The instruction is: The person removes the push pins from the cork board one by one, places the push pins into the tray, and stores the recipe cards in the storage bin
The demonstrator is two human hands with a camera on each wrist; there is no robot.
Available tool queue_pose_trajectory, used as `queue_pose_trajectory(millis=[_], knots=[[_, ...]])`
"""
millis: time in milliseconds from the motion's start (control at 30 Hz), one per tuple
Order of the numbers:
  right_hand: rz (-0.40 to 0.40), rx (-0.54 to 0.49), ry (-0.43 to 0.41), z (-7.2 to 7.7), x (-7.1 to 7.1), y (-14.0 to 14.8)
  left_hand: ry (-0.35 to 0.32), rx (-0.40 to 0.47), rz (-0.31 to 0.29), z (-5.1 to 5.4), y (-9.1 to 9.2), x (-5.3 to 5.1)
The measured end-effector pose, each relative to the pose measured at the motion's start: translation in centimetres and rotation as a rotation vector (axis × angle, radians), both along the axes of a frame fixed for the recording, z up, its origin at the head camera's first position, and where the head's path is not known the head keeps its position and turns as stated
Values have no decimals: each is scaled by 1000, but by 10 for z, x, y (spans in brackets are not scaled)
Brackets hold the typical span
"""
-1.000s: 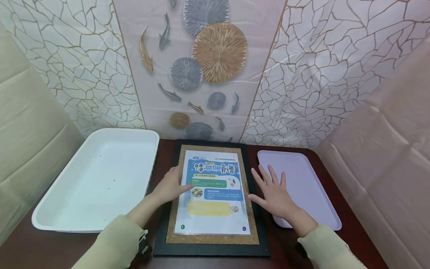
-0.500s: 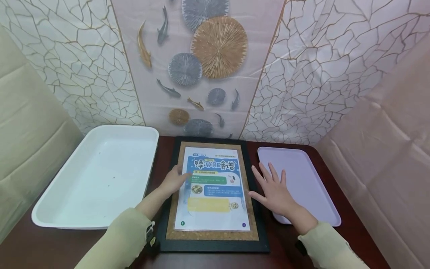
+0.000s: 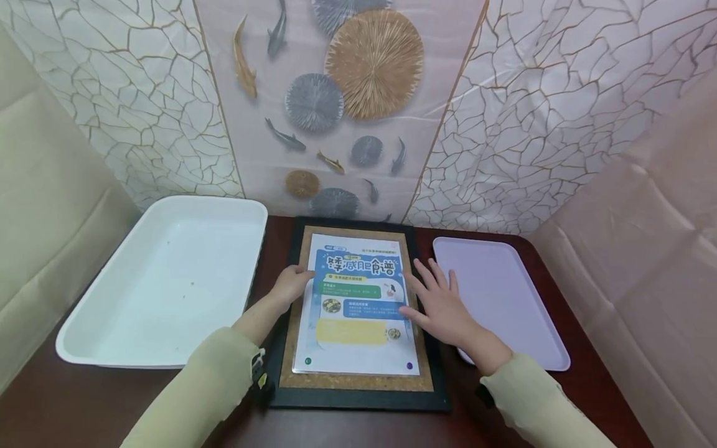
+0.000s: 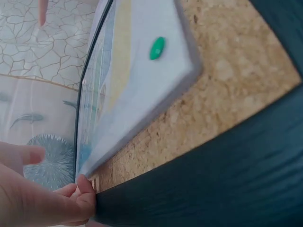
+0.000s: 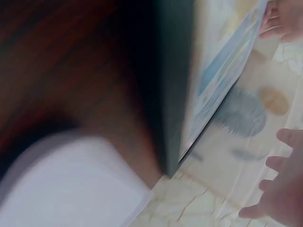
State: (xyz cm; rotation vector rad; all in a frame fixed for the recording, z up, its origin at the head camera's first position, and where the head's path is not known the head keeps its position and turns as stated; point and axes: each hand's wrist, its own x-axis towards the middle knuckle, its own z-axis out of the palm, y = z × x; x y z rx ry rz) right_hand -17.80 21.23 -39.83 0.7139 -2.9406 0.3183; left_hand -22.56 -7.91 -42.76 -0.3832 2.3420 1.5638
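A printed, glossy sheet (image 3: 358,348) with blue, green and yellow blocks lies on a cork board (image 3: 358,381) in a black frame (image 3: 358,399). My left hand (image 3: 288,287) is at the frame's left side, its thumb pointing in over the sheet's left edge. In the left wrist view, its bent fingertips (image 4: 85,187) are close to the frame's border while the thumb stands apart; whether they touch is unclear. My right hand (image 3: 445,311) is spread, with straight fingers over the frame's right side and the sheet's right edge, holding nothing.
At left on the dark table (image 3: 358,429) stands a deep white tray (image 3: 168,298). A flat lilac tray (image 3: 498,298) lies at right, partly behind my right hand. Patterned cloth (image 3: 358,155) hangs behind, and beige panels (image 3: 638,249) flank both sides.
My left hand has moved up along the frame's left side, and its thumb has drawn back off the green block. The right hand has shifted left over the sheet's edge. The view has tilted down slightly.
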Motion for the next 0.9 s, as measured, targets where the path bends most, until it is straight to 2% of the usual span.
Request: queue_pose_trajectory(millis=[100,200,300,433,533,700,900], knots=[[40,-30,-33,4,-3,-22,4,-45,6,0,1,-3],[85,-86,-126,7,-5,-47,25,-101,10,0,1,-7],[130,-182,-294,4,-6,-74,44,-147,20,-2,1,-8],[188,-282,-534,-6,-6,-104,78,-155,37,-6,-1,-10],[232,-305,-650,-15,-7,-120,92,-127,46,-9,-2,-13],[271,-284,-743,-28,-4,-138,67,-92,54,-11,-5,-18],[270,-144,-719,-37,6,-153,33,-95,63,-12,-9,-16]])
